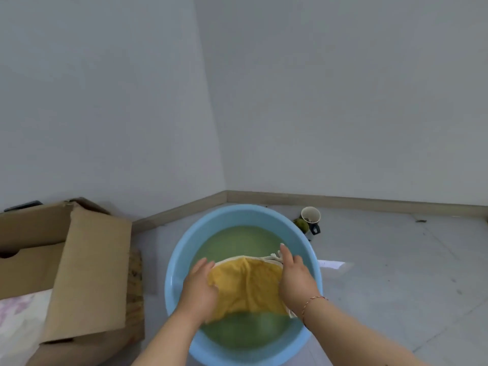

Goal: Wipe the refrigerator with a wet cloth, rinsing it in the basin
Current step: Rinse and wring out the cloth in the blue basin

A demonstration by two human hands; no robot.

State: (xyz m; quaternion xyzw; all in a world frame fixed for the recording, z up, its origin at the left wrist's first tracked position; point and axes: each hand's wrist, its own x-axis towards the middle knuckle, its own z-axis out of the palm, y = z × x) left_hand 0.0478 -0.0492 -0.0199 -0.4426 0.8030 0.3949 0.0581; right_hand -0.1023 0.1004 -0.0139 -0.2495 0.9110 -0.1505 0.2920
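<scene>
Holding the yellow cloth (247, 285) over the blue basin (179, 262) on the floor, our left hand (199, 285) grips its left edge and our right hand (295, 276) clutches the right. We should dunk it fully, rub both halves together, then wring low to spare the cardboard box (87, 273) nearby.

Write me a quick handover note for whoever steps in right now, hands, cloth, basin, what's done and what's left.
Left hand: grips the left edge of the yellow cloth.
Right hand: grips the cloth's right edge, fingers over its pale trim.
Cloth: held spread between both hands, over the greenish water in the blue basin, which stands on the floor.
Nearby: open cardboard box to the left, a cup behind the basin.
Done: cloth is at the basin for rinsing.
Left: wring it out and wipe the refrigerator, which is out of view.
</scene>
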